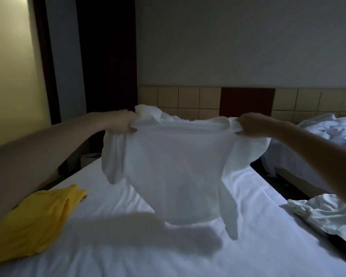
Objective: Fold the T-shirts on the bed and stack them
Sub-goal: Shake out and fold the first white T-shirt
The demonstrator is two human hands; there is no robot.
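Observation:
A white T-shirt (176,168) hangs in the air above the bed (128,256), stretched between both hands. My left hand (121,121) pinches its upper left corner and my right hand (252,124) pinches the upper right corner. Its sleeves droop at both sides and its lower edge hovers just over the white sheet. A yellow T-shirt (36,220) lies flat at the bed's left edge, below my left forearm. A pale crumpled T-shirt (326,214) lies at the bed's right edge.
White pillows or bedding (158,113) are bunched at the head of the bed against a tiled headboard (198,98). A second bed with a rumpled duvet (328,130) stands to the right across a narrow dark gap. A dark doorway is at the back left.

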